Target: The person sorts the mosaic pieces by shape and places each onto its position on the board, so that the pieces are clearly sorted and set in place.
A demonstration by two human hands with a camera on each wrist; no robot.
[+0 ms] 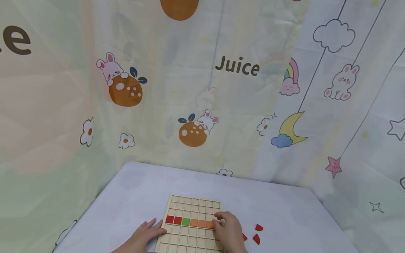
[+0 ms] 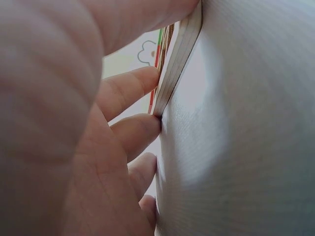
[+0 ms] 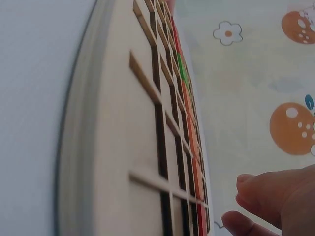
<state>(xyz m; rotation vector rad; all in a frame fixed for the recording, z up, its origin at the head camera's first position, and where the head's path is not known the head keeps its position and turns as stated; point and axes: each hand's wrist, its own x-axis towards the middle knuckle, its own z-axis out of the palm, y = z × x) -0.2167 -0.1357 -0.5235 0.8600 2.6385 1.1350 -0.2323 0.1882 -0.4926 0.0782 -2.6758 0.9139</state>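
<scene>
A wooden grid board (image 1: pixel 178 240) lies on the table with a row of square tiles across it: two red (image 1: pixel 173 220), one green (image 1: pixel 185 221), then three orange (image 1: pixel 194 223). Past the orange, in the right wrist view, a red tile (image 3: pixel 201 216) shows in the row; the right hand covers that end in the head view. My left hand (image 1: pixel 143 232) rests at the board's left edge, fingers extended and touching its side in the left wrist view. Over the row's right end is my right hand (image 1: pixel 230 230), fingers loosely bent, with nothing visible between thumb and fingertips.
Red quarter-round pieces (image 1: pixel 256 239) lie on the white-covered table (image 1: pixel 278 211) to the right of the board, one partly behind the right hand. Printed cloth walls (image 1: pixel 177 70) with rabbits, fruit and flowers rise behind and at both sides.
</scene>
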